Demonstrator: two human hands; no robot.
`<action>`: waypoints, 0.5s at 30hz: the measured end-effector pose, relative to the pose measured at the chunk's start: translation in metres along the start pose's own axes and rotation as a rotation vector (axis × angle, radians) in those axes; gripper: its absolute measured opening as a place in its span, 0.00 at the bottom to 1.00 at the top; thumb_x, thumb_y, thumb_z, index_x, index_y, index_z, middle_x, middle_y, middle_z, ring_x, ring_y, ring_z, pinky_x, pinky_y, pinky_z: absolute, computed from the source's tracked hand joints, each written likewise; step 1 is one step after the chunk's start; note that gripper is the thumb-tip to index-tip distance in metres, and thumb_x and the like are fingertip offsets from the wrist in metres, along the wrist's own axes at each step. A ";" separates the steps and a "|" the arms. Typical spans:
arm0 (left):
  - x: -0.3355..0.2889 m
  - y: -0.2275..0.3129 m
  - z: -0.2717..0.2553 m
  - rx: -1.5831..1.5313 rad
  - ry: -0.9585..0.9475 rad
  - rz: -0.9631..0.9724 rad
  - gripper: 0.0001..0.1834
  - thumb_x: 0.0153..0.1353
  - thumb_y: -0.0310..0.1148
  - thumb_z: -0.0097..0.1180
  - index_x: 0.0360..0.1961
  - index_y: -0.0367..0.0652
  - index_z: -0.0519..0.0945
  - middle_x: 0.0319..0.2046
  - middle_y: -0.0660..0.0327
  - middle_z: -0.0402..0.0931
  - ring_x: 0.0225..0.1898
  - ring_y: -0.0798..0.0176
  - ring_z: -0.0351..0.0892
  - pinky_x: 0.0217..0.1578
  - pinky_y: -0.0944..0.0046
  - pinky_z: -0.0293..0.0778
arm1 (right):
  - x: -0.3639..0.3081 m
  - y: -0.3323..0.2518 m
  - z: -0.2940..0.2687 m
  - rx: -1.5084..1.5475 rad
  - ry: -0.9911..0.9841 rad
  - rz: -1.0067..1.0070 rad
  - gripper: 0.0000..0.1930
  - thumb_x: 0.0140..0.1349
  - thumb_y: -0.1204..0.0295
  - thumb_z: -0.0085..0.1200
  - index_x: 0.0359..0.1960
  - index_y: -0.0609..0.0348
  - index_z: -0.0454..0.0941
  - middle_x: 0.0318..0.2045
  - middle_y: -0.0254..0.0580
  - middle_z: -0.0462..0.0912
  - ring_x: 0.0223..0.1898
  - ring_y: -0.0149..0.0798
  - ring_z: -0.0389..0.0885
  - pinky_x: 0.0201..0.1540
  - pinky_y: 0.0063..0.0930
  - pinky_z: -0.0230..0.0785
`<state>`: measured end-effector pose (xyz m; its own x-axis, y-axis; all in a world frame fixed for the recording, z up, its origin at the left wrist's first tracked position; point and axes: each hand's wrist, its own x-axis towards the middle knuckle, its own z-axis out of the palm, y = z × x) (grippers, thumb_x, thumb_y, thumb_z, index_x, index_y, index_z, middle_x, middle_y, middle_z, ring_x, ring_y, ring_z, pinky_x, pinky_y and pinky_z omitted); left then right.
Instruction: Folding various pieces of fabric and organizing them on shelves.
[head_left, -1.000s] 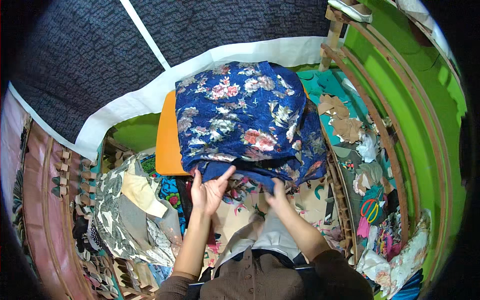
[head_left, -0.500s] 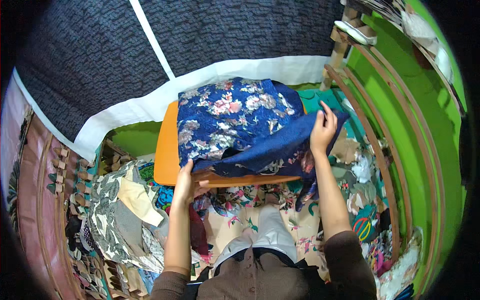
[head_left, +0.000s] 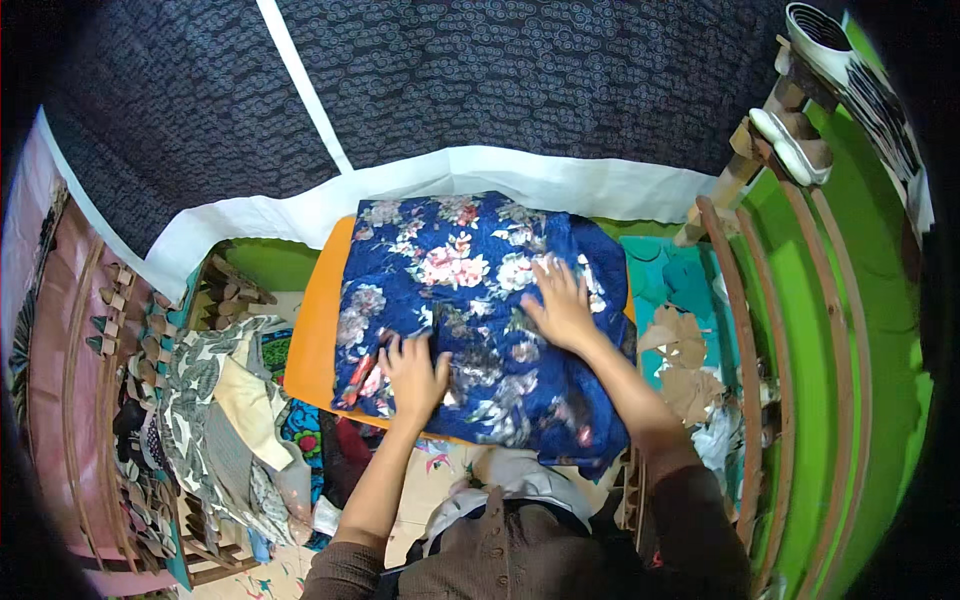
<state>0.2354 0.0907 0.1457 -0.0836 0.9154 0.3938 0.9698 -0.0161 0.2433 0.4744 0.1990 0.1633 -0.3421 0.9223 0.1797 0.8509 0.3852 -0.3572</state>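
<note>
We've got our L hand on the near left of the blue flowery cloth & R hand farther back, fingers spread, nothing pinched AFAICT. Cloth's draped over the orange table, prob bc it's flat backing for both hands.

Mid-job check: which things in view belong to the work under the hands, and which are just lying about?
In use:
blue floral cloth
orange tabletop beneath it
left hand and right hand, spread on the cloth

Lying about:
leaf-print fabric, left
cream cloth piece
brown scraps, right
white footwear, upper right
</note>
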 end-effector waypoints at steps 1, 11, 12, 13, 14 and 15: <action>-0.003 -0.009 0.011 0.053 0.083 0.018 0.18 0.50 0.42 0.56 0.36 0.40 0.74 0.35 0.54 0.71 0.45 0.49 0.66 0.48 0.47 0.56 | -0.021 -0.001 0.005 -0.012 -0.078 0.062 0.34 0.60 0.47 0.38 0.63 0.53 0.52 0.60 0.61 0.53 0.64 0.59 0.44 0.60 0.65 0.32; 0.008 -0.004 0.001 0.130 0.138 -0.127 0.16 0.54 0.41 0.53 0.31 0.37 0.71 0.32 0.51 0.66 0.38 0.47 0.63 0.41 0.51 0.58 | -0.081 0.054 0.009 0.162 0.177 -0.021 0.07 0.57 0.70 0.46 0.31 0.59 0.74 0.25 0.47 0.75 0.28 0.53 0.73 0.32 0.42 0.66; 0.014 -0.003 -0.006 0.116 0.172 -0.121 0.16 0.54 0.41 0.54 0.32 0.37 0.71 0.32 0.51 0.65 0.37 0.47 0.63 0.41 0.52 0.58 | -0.058 0.058 -0.009 0.033 0.200 -0.069 0.07 0.55 0.71 0.47 0.32 0.59 0.74 0.25 0.47 0.73 0.29 0.52 0.72 0.32 0.43 0.63; 0.023 -0.003 -0.012 0.105 0.207 -0.118 0.16 0.54 0.41 0.54 0.32 0.37 0.71 0.32 0.50 0.65 0.36 0.48 0.63 0.41 0.52 0.57 | -0.032 0.053 -0.029 -0.026 0.358 -0.135 0.07 0.56 0.72 0.47 0.34 0.57 0.74 0.27 0.44 0.74 0.32 0.46 0.72 0.34 0.38 0.62; 0.030 -0.010 -0.015 0.124 0.238 -0.125 0.16 0.54 0.40 0.54 0.33 0.36 0.70 0.31 0.50 0.65 0.35 0.48 0.62 0.41 0.52 0.58 | -0.006 0.041 -0.045 -0.012 0.397 -0.132 0.07 0.54 0.71 0.49 0.34 0.56 0.75 0.30 0.41 0.74 0.35 0.44 0.71 0.37 0.37 0.61; 0.039 -0.012 -0.018 0.150 0.256 -0.153 0.16 0.55 0.40 0.53 0.35 0.36 0.70 0.32 0.50 0.64 0.36 0.48 0.63 0.41 0.52 0.58 | 0.015 0.036 -0.051 -0.041 0.494 -0.192 0.08 0.53 0.71 0.51 0.35 0.54 0.75 0.29 0.39 0.73 0.34 0.43 0.70 0.36 0.36 0.60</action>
<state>0.2163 0.1193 0.1735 -0.2672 0.7716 0.5773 0.9629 0.1904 0.1912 0.5199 0.2248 0.2000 -0.2731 0.7069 0.6525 0.8094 0.5354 -0.2413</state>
